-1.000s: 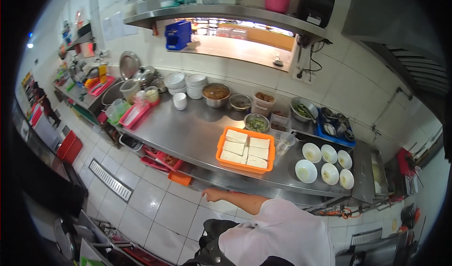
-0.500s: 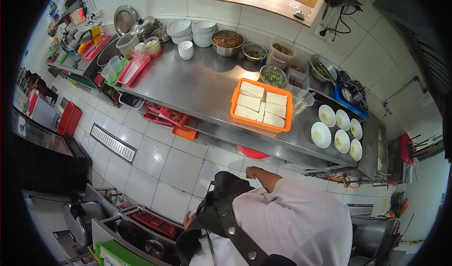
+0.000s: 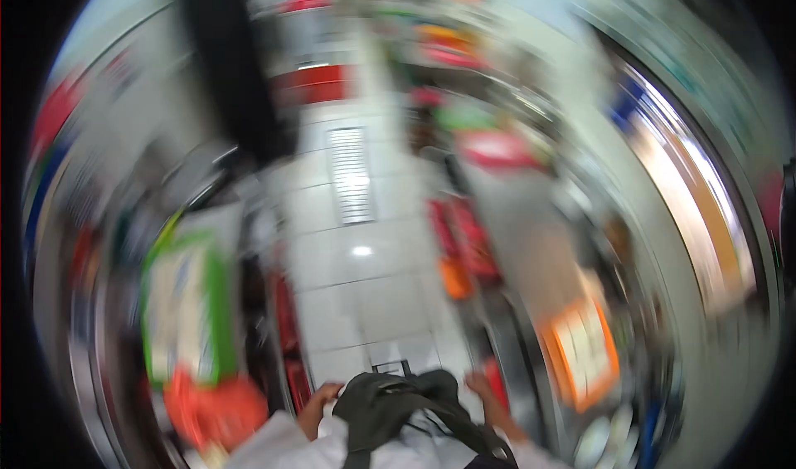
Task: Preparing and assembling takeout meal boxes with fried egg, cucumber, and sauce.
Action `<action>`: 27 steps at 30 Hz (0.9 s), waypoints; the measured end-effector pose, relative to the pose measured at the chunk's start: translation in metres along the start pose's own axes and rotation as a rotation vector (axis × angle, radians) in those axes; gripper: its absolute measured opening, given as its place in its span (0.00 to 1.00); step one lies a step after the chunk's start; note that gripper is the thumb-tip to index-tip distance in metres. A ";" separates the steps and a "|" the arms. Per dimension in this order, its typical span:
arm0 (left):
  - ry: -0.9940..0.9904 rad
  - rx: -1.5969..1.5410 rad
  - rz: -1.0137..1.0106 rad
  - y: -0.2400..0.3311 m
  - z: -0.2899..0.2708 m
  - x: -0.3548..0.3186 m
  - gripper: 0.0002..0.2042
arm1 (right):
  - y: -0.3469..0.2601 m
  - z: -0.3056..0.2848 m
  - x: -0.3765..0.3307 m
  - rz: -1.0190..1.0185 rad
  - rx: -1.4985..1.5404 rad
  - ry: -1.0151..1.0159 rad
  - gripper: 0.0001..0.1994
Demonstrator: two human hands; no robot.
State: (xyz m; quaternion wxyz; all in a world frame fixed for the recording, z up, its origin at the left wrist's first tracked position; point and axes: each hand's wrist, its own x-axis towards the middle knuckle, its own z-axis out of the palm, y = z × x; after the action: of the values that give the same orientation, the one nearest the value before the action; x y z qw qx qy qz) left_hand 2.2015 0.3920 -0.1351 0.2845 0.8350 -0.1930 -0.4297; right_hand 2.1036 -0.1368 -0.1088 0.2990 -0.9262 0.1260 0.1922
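Note:
The whole view is smeared by motion. My left hand (image 3: pixel 329 392) hangs low beside my dark apron (image 3: pixel 398 407), over the floor and close to the left-hand shelving. On the other side of the apron, my right hand (image 3: pixel 478 385) hangs near the counter's lower edge. No object shows in either hand, but blur hides how the fingers are set. To the right, an orange tub (image 3: pixel 560 371) holding white tofu blocks (image 3: pixel 584 349) sits on the steel counter (image 3: pixel 531 249), apart from my right hand.
A tiled aisle (image 3: pixel 332 311) with a floor drain (image 3: pixel 348 174) runs ahead to a red bin (image 3: pixel 319 84). Left stand a green crate (image 3: pixel 222 328) and a red plastic bag (image 3: pixel 215 411). Pink-red trays (image 3: pixel 473 237) sit under the counter; white bowls (image 3: pixel 593 440) lie at lower right.
My view has swung left, from facing the counter to looking along the aisle. The counter and tofu tub now lie on my right. Both hands hang at my sides.

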 end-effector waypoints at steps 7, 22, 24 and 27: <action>0.025 -0.712 -0.143 0.128 -0.010 0.000 0.24 | 0.093 -0.002 0.125 -0.627 -0.327 -0.420 0.15; -0.064 -0.914 -0.667 0.040 0.202 -0.132 0.29 | -0.263 -0.080 0.185 -0.233 0.241 -0.380 0.14; -0.068 -0.932 -0.631 0.009 0.250 -0.135 0.27 | -0.313 -0.064 0.164 -0.324 0.192 -0.453 0.16; 0.266 -1.091 -0.752 0.017 0.216 -0.129 0.11 | -0.326 -0.045 0.140 -0.414 0.067 -0.557 0.17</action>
State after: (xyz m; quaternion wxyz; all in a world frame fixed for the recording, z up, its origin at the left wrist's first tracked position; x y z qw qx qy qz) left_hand 1.9495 0.3854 -0.1470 0.5179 0.6277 0.3921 -0.4290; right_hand 2.3553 0.0770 0.0293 0.3848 -0.8338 -0.1445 0.3685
